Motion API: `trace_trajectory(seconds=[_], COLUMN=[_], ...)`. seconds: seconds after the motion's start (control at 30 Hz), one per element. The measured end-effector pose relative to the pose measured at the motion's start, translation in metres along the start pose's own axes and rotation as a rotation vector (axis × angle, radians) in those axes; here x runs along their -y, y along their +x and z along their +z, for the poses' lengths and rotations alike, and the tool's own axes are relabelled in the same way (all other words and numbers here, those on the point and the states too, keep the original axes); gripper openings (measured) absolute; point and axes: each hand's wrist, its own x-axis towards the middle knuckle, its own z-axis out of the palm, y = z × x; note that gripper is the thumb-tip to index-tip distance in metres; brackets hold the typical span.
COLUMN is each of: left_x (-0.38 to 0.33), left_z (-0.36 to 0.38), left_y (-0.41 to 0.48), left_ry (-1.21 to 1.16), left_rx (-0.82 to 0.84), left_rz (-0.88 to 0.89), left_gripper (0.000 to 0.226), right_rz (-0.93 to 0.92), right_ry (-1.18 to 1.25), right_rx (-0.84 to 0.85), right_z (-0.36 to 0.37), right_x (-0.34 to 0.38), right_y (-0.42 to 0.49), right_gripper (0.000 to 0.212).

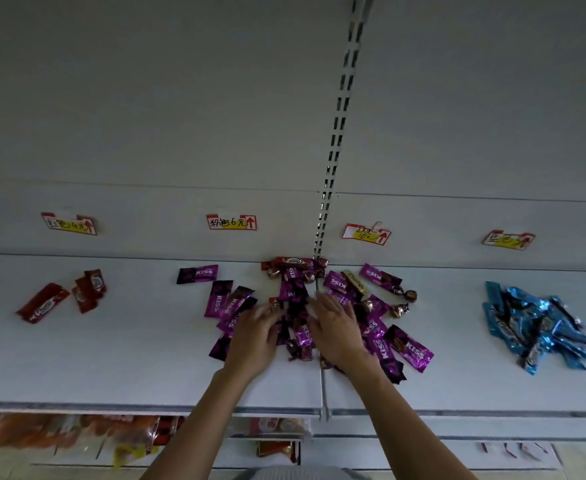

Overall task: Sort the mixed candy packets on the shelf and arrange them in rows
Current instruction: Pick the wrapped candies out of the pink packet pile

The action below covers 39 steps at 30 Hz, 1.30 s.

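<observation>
A mixed heap of candy lies mid-shelf on the white shelf: purple KISS packets, red-brown packets, a gold packet and small brown twist-wrapped sweets. Both hands reach into it. My left hand lies with its fingers spread over purple packets on the heap's left side. My right hand rests fingers forward on the heap's middle. What either hand holds beneath it is hidden. A few purple packets sit apart to the left.
Three red packets lie at the far left and a pile of blue packets at the far right. Price labels are stuck along the back panel. A slotted upright runs up the back. Lower shelves hold bagged goods.
</observation>
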Motion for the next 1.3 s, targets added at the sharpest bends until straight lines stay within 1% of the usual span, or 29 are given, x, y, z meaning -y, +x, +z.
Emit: trace_trajectory(seconds=[0.07, 0.13, 0.23, 0.3, 0.37, 0.4, 0.47, 0.5, 0.53, 0.57, 0.6, 0.63, 0.67, 0.7, 0.77, 0.8, 0.87, 0.97, 1.07, 1.17, 1.3], left_x=[0.000, 0.000, 0.001, -0.001, -0.003, -0.004, -0.008, -0.010, -0.011, -0.009, -0.009, -0.008, -0.008, -0.007, -0.004, -0.002, 0.004, 0.013, 0.016, 0.012, 0.001], left_z=[0.002, 0.003, 0.004, 0.005, 0.006, 0.007, 0.006, 0.005, 0.004, 0.003, 0.001, 0.000, -0.004, -0.007, -0.018, -0.023, -0.034, -0.046, -0.048, -0.047, -0.050], left_y=[0.008, 0.014, 0.020, 0.024, 0.028, 0.030, 0.035, 0.038, 0.040, 0.042, 0.044, 0.046, 0.046, 0.047, 0.049, 0.051, 0.056, 0.061, 0.065, 0.067, 0.062], left_ry=[0.030, 0.039, 0.054, 0.052, 0.071, 0.066, -0.019, -0.079, -0.121, -0.142, -0.133, -0.139, -0.157, -0.179, -0.182, -0.162, -0.147, -0.221, -0.265, -0.313, -0.419], left_rx=[-0.007, -0.008, -0.021, -0.032, -0.025, -0.009, 0.035, 0.062, 0.064, 0.062, 0.065, 0.069, 0.069, 0.055, 0.003, -0.021, -0.028, -0.039, -0.052, -0.047, -0.088], left_rz=[-0.003, -0.052, -0.089, -0.131, -0.160, -0.177, -0.266, -0.319, -0.344, -0.347, -0.327, -0.305, -0.276, -0.246, -0.190, -0.166, -0.187, -0.273, -0.307, -0.332, -0.352], left_gripper=[0.038, 0.033, 0.025, 0.022, 0.030, 0.037, 0.054, 0.057, 0.050, 0.030, 0.016, 0.025, 0.029, 0.026, 0.011, 0.011, 0.015, 0.008, 0.009, 0.012, 0.008], right_rz=[-0.137, -0.201, -0.205, -0.171, -0.123, -0.111, -0.112, -0.115, -0.119, -0.120, -0.115, -0.101, -0.082, -0.059, -0.016, -0.001, 0.017, 0.042, 0.040, -0.011, -0.174], right_ry=[0.030, 0.066, 0.092, 0.143, 0.210, 0.220, 0.215, 0.206, 0.188, 0.159, 0.112, 0.049, -0.013, -0.054, -0.087, -0.106, -0.169, -0.215, -0.174, -0.104, 0.147], right_rx=[-0.011, -0.003, -0.009, -0.062, -0.118, -0.127, -0.100, -0.070, -0.035, 0.003, 0.038, 0.065, 0.081, 0.086, 0.080, 0.072, 0.069, 0.057, -0.032, -0.144, -0.399], right_z=[0.002, 0.003, 0.000, -0.004, -0.006, -0.008, -0.010, -0.011, -0.012, -0.011, -0.011, -0.011, -0.010, -0.009, -0.006, -0.004, 0.000, 0.005, 0.010, 0.012, 0.003], right_x=[0.010, 0.016, 0.019, 0.022, 0.026, 0.028, 0.031, 0.032, 0.033, 0.033, 0.033, 0.032, 0.031, 0.030, 0.030, 0.030, 0.029, 0.030, 0.031, 0.028, 0.033], right_y=[0.002, 0.008, 0.024, 0.036, 0.047, 0.052, 0.063, 0.068, 0.073, 0.078, 0.084, 0.089, 0.093, 0.096, 0.098, 0.098, 0.098, 0.098, 0.092, 0.086, 0.082], right_gripper=[0.045, 0.045, 0.047, 0.049, 0.051, 0.052, 0.053, 0.053, 0.053, 0.053, 0.054, 0.055, 0.056, 0.057, 0.058, 0.058, 0.057, 0.050, 0.037, 0.029, 0.017])
